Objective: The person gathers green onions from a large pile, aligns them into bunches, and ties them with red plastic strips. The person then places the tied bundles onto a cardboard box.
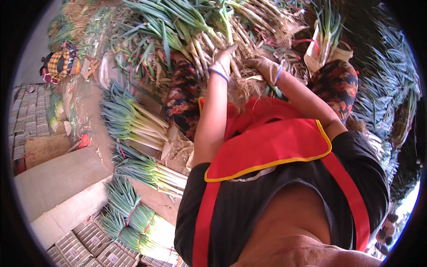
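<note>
In the head view, my left hand (pixel 222 63), in a pale glove with a blue cuff, is closed around a green onion stalk (pixel 227 30) whose leaves point away from me. My right hand (pixel 267 69), gloved alike, is at the root end just to the right, its fingers pointing left; its grip is hidden. Stringy roots (pixel 252 86) hang below both hands, above my red apron (pixel 270 147). Untrimmed, soil-brown stalks (pixel 200 55) lie under and beside my left hand. Another heap of rooted stalks (pixel 273 20) lies beyond my hands.
Cleaner green onions (pixel 146 126) lie at my left, with red-tied bundles (pixel 140 213) nearer me. Plastic crates (pixel 95 238) stand beside a concrete ledge (pixel 63 180). A container with upright onions (pixel 312 55) stands by my right knee. Green onions are massed (pixel 383 86) along the right.
</note>
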A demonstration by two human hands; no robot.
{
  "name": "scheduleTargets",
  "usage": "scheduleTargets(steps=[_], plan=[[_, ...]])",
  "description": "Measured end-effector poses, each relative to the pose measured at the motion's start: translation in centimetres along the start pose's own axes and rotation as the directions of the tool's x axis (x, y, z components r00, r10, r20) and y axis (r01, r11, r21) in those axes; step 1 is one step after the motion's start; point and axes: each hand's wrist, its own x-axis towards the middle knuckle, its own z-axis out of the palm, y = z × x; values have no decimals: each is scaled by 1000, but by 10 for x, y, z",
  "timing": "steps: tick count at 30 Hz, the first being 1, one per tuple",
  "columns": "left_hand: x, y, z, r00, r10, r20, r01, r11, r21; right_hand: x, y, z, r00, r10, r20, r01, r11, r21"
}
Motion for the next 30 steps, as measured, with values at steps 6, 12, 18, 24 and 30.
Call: scheduleTargets(steps=[6, 12, 18, 24, 30], plan=[[-11, 2, -12, 984, -18, 174, 29, 998, -57, 10, 59, -63, 912, 185, -367, -107, 969, 223], [-126, 74, -42, 910, 385, 155, -332, 899, -286, 12, 63, -97, 767, -25, -642, -448, 696, -562], [-94, 88, -26, 936, 341, 85, -295, 894, -337, -10, -4, -12, 986, -18, 165, -15, 980, 196], [-32, 46, -24, 976, 172, 136, -82, 863, -499, -50, -27, 23, 984, 23, 176, -9, 997, -80], [-34, 35, -9, 986, 113, 120, -20, 806, -592, -73, -12, 39, 972, -60, 225, -89, 796, 598]])
